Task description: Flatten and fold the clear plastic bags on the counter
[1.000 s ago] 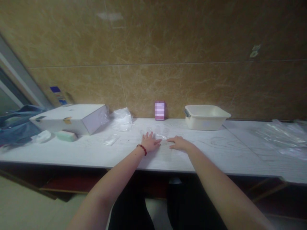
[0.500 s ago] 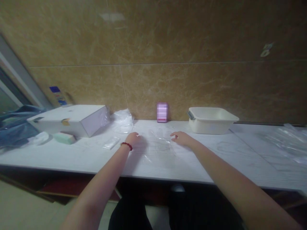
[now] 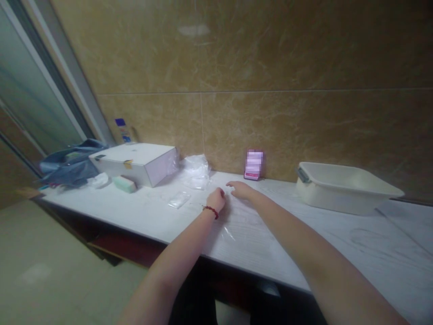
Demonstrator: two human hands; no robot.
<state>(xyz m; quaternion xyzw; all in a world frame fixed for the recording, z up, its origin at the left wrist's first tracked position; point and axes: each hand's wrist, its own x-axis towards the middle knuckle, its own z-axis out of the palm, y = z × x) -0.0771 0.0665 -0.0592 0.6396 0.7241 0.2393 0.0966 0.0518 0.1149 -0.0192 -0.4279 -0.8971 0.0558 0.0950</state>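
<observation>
Near the middle of the white table, my left hand point(image 3: 216, 200), with a red bead bracelet point(image 3: 211, 211) at the wrist, is closed with its fingers curled inward. Whether it pinches anything is too small to make out. Just to its right, my right hand point(image 3: 241, 190) reaches leftward, fingers partly stretched and thumb apart from them. A clear plastic sheet or bag point(image 3: 229, 233) lies flat below both hands; its edges are hard to see. To the left of my left hand lies a small clear packet point(image 3: 179, 199).
A white box point(image 3: 135, 155), a pale green sponge point(image 3: 124, 183) and crumpled plastic point(image 3: 195, 169) stand left. A phone point(image 3: 253, 164) leans on the wall point(image 3: 270, 117). At right is a cream basin point(image 3: 338, 198). Blue fabric or bags point(image 3: 71, 164) lie at the table's point(image 3: 149, 216) far left end.
The view has turned left. My hands have come close together, the right one moving left toward the left one, whose fingers have curled in.
</observation>
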